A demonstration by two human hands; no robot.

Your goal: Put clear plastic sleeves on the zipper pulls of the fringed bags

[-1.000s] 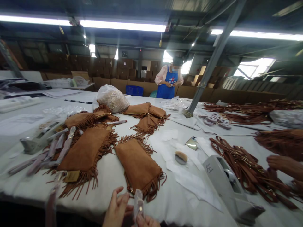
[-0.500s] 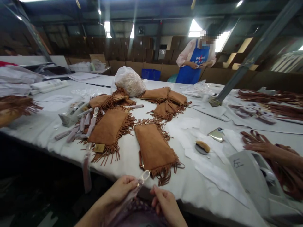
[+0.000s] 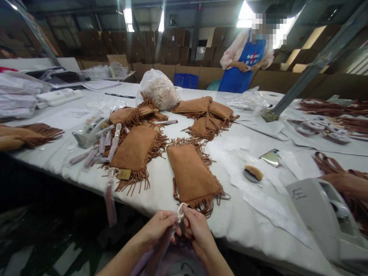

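At the table's front edge my left hand (image 3: 161, 227) is closed around the top of a brown strap (image 3: 162, 247) wrapped in clear plastic. My right hand (image 3: 198, 229) pinches the light metal clasp (image 3: 180, 211) at the strap's end. Just beyond the clasp lies a brown suede fringed pouch (image 3: 194, 174), with a zipper pull at its near left corner. To its left is a second fringed pouch (image 3: 135, 147) with a yellowish tag (image 3: 124, 174). Another plastic-wrapped strap (image 3: 110, 203) hangs over the edge beside that tag.
More fringed pouches (image 3: 205, 128) and a stuffed plastic bag (image 3: 159, 90) sit farther back. Tape dispensers (image 3: 89, 133) stand left and right. A phone (image 3: 270, 157) lies on the right, near a metal post (image 3: 304, 80). Across the table stands a person in a blue apron (image 3: 238, 74).
My right hand has moved up and left and now grips the clasp, where earlier it was apart from it. The view has shifted slightly. At the left, another person's fringed piece has moved further in.
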